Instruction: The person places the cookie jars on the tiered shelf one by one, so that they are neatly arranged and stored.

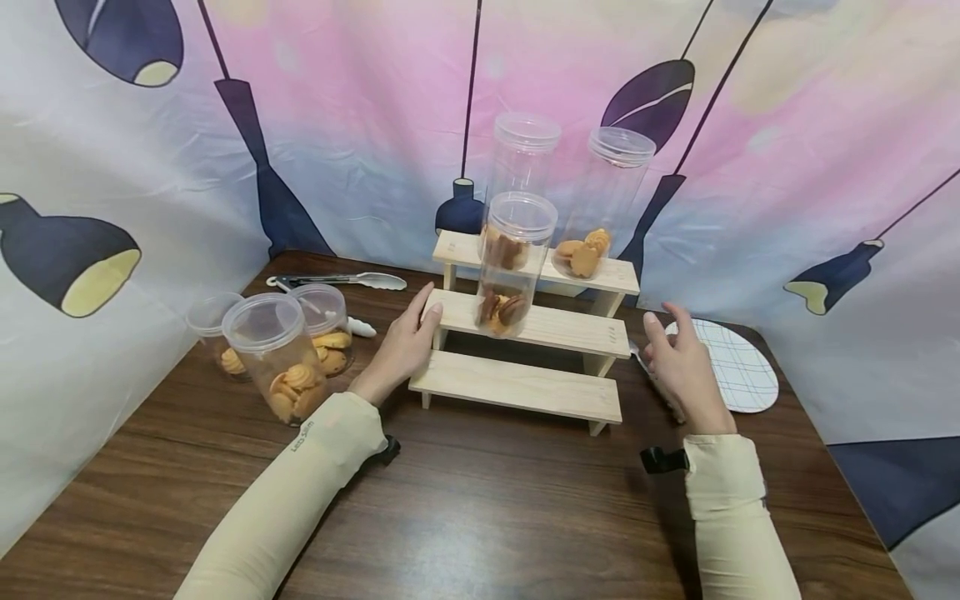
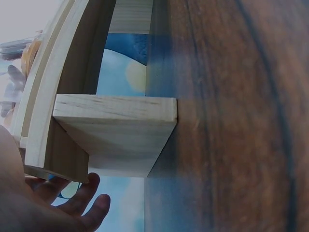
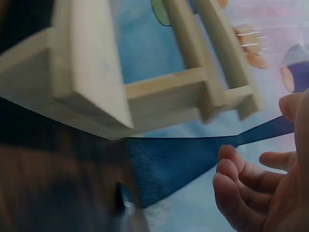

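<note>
A three-step wooden display stand (image 1: 517, 387) stands on the dark wood table. My left hand (image 1: 405, 342) grips the left end of its middle step, thumb on top; in the left wrist view the fingers (image 2: 87, 191) curl below the board's end. To the right of the stand, my right hand (image 1: 686, 371) hovers apart from it, fingers loosely bent and holding nothing. A clear lidded jar (image 1: 517, 250) of cookies sits on the middle step. Behind it, a second clear jar (image 1: 527, 158) and a third clear jar (image 1: 609, 196) stand on the top step, also with cookies inside.
Left of my left hand stand three more cookie jars, the largest jar (image 1: 273, 350) in front. Tongs (image 1: 337, 280) lie behind them. A white checked round plate (image 1: 738, 367) lies right, beside a utensil (image 1: 660, 387) partly behind my right hand. A patterned cloth (image 1: 360, 150) hangs behind the table.
</note>
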Tool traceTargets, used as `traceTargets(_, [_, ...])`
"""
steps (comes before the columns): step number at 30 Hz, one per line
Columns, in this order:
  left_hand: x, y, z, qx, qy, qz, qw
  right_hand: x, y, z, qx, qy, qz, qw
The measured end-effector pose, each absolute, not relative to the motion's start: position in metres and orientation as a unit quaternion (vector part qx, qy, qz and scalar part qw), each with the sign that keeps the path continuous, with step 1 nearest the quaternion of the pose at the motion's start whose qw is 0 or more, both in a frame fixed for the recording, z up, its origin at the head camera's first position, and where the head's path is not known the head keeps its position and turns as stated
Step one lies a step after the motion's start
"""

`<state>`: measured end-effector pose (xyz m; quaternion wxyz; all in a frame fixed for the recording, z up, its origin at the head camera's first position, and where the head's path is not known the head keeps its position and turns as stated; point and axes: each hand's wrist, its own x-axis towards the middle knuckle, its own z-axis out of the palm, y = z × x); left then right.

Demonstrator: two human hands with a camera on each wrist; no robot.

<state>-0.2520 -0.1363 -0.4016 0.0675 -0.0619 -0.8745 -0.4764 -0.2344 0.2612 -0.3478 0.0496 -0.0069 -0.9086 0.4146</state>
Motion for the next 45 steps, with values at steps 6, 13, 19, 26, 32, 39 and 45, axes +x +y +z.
traceTargets(6, [-0.252,-0.136,-0.4,-0.061,-0.875,-0.476,0.066,-0.242,0.253,-0.368,0.0,-0.894,0.446,0.047])
traceTargets(13, [-0.251,-0.136,-0.401,-0.06,-0.874,-0.477,0.064,-0.25,0.241,-0.378,-0.001,-0.883,0.467,0.049])
traceTargets(19, [-0.251,-0.136,-0.402,-0.057,-0.873,-0.48,0.063,-0.255,0.235,-0.38,-0.001,-0.876,0.479,0.053])
traceTargets(26, [-0.251,-0.137,-0.401,-0.058,-0.871,-0.483,0.064,-0.258,0.231,-0.389,0.005,-0.877,0.478,0.054])
traceTargets(32, [-0.251,-0.136,-0.402,-0.06,-0.874,-0.478,0.064,-0.256,0.228,-0.394,0.002,-0.884,0.462,0.068])
traceTargets(39, [-0.252,-0.136,-0.401,-0.06,-0.875,-0.475,0.066,-0.256,0.227,-0.397,0.003,-0.876,0.476,0.076])
traceTargets(45, [-0.252,-0.137,-0.402,-0.061,-0.874,-0.478,0.064,-0.256,0.227,-0.4,0.008,-0.863,0.498,0.081])
